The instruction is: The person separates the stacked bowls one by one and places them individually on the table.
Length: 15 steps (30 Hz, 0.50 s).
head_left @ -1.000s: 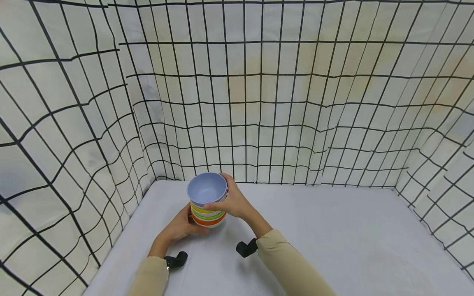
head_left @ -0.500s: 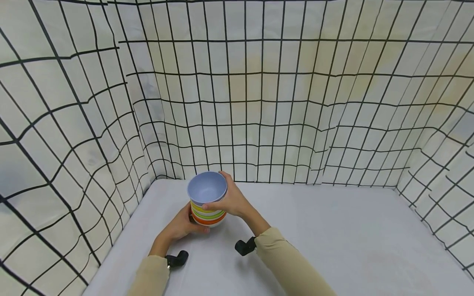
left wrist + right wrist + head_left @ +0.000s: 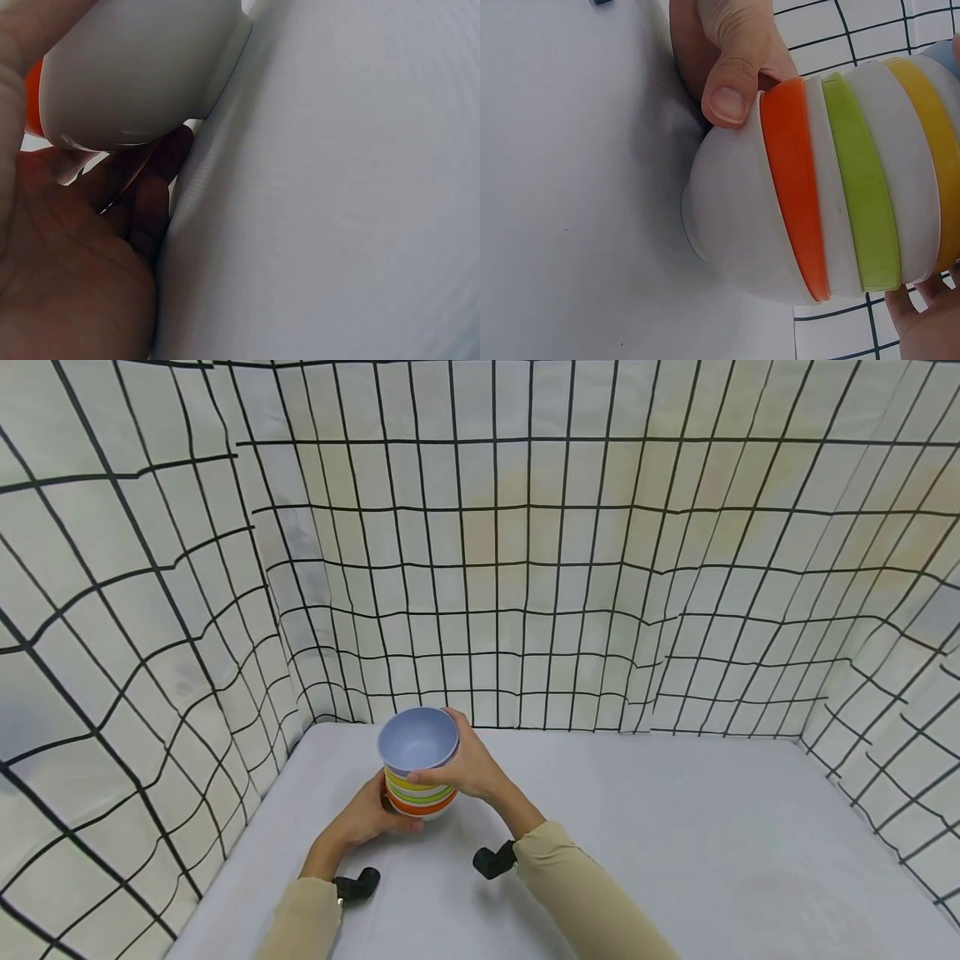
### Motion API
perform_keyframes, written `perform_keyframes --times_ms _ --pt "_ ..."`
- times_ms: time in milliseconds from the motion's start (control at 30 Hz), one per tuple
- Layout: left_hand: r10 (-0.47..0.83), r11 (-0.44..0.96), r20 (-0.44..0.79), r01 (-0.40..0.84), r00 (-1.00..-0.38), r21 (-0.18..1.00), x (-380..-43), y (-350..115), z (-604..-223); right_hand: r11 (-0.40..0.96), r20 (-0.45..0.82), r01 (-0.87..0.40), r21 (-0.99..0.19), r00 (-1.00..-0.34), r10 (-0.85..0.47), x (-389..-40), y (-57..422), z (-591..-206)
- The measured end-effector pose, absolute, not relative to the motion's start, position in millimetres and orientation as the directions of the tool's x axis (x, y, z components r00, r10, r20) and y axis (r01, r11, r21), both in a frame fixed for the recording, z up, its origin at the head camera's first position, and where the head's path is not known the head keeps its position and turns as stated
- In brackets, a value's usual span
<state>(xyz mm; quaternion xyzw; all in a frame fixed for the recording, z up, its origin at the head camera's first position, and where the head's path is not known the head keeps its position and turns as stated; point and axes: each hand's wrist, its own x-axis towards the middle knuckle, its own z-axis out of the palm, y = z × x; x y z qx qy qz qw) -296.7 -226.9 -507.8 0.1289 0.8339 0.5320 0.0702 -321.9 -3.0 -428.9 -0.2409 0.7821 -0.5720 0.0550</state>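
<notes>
Bowl stack (image 3: 417,767), 4 colours visible, stands left of centre on the tabletop (image 3: 675,843), toward the far edge, apparently seated on its lowest bowl. Over the last 1.0 s, no material shift is noted. Left hand (image 3: 365,817): fingers gripping the stack low, about the orange-and-white bowl (image 3: 739,217). Right hand (image 3: 474,767): fingers gripping high, about the blue bowl (image 3: 417,739). Judgement: nesting appears complete for these 4; the stack is being steadied.
</notes>
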Motion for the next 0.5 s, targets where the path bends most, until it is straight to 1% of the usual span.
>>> perform_keyframes --times_ms 333,500 --pt "0.307 0.401 0.038 0.166 -0.951 0.901 -296.1 -227.2 -506.8 0.215 0.215 -0.325 -0.921 -0.884 -0.416 -321.4 -5.3 -432.1" --pt "0.306 0.385 0.031 0.154 -0.951 0.910 -295.8 -227.0 -507.1 0.205 0.237 -0.345 -0.916 -0.877 -0.418 -320.8 -6.3 -431.4"
